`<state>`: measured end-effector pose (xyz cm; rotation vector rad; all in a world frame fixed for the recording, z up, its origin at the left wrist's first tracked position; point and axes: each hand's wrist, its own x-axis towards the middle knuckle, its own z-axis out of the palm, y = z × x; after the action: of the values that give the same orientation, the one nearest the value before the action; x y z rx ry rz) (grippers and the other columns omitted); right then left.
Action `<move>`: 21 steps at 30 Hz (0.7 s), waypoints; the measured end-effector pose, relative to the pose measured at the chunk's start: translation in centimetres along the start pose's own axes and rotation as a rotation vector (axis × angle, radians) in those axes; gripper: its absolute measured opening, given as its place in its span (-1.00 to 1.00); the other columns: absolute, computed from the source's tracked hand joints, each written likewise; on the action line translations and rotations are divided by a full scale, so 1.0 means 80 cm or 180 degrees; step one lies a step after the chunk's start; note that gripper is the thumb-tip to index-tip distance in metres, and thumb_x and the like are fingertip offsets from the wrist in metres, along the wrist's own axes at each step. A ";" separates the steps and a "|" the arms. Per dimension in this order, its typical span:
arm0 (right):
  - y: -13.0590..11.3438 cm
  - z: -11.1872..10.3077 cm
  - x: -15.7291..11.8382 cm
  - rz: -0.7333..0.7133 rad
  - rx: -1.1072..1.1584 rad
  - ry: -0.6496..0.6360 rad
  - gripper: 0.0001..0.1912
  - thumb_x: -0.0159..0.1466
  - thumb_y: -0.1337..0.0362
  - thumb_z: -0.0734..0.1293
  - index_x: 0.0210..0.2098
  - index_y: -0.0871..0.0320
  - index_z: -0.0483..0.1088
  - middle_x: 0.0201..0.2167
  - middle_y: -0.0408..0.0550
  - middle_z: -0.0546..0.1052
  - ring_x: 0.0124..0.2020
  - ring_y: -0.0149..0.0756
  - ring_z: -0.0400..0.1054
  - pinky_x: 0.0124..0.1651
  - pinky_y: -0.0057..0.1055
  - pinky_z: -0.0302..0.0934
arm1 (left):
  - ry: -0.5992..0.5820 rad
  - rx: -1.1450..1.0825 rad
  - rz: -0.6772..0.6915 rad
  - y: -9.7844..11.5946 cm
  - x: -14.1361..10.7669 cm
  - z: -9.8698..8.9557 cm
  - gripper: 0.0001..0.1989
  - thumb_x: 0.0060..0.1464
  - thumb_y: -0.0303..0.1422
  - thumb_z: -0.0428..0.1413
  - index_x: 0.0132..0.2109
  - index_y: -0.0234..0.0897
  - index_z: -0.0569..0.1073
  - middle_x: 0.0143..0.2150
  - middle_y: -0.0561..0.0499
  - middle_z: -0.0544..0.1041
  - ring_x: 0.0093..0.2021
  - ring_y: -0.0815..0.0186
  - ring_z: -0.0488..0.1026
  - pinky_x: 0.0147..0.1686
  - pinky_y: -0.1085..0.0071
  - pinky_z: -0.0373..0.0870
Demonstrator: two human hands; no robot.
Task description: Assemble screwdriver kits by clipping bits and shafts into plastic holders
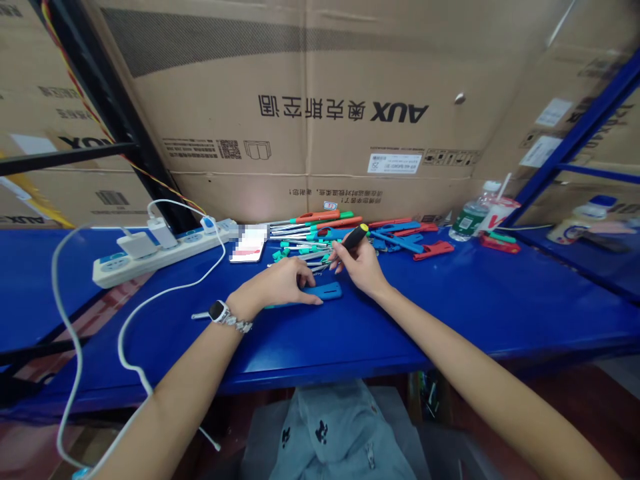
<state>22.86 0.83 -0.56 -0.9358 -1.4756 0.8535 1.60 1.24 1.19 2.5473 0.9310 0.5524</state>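
My left hand (287, 283) is closed on a blue-handled long-neck lighter (327, 291) that lies on the blue table. The lighter's metal tube (201, 315) pokes out to the left past my wrist. In my right hand (365, 265) is a screwdriver with a black and yellow handle (356, 235), held slanted just above and right of the lighter; its tip I cannot make out. Behind both hands lies a pile of lighters with metal tubes (285, 231) and orange, blue and green parts. Loose blue casing parts (400, 240) and a red one (434, 250) spread to the right.
A white power strip (165, 253) with plugged-in chargers and trailing white cables (123, 333) occupies the left side. A phone (249, 243) lies behind my left hand. A bottle (470, 217) and a cup with a straw (500, 213) stand at the back right, before cardboard boxes (340, 60).
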 end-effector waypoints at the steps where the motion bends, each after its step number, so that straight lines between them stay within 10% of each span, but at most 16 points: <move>1: -0.002 -0.001 0.001 0.0003 0.0048 0.0044 -0.52 0.23 -0.21 0.38 -0.27 0.03 0.20 -0.44 -0.13 0.52 -0.49 -0.26 0.48 -0.46 -0.30 0.40 | 0.0056 0.0005 -0.0008 0.000 0.000 0.000 -0.69 0.00 -0.04 0.35 -0.32 -0.19 0.62 -0.40 -0.01 0.56 -0.43 0.26 0.46 -0.45 0.33 0.35; 8: -0.008 -0.008 0.008 0.0224 0.0304 0.0261 -0.48 0.22 -0.26 0.34 -0.25 0.01 0.13 -0.41 -0.05 0.54 -0.44 -0.17 0.52 -0.47 -0.25 0.39 | 0.0981 -0.0279 -0.0165 -0.005 0.010 0.012 -0.78 0.06 -0.24 0.31 -0.20 -0.25 0.56 -0.26 -0.05 0.64 -0.28 0.23 0.54 -0.34 0.33 0.42; 21: -0.011 -0.005 0.008 0.0089 0.0930 0.0397 -0.43 0.13 -0.21 0.48 -0.27 0.02 0.16 -0.52 -0.19 0.54 -0.58 -0.20 0.49 -0.59 -0.31 0.34 | 0.0679 -0.0697 -0.0530 0.011 0.015 0.014 -0.81 0.18 -0.29 0.19 -0.33 -0.26 0.64 -0.35 -0.04 0.69 -0.37 0.26 0.55 -0.33 0.37 0.38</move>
<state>23.13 1.03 0.53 -0.7772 -1.1952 0.9831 3.44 1.18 0.94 2.2241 1.0785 0.8380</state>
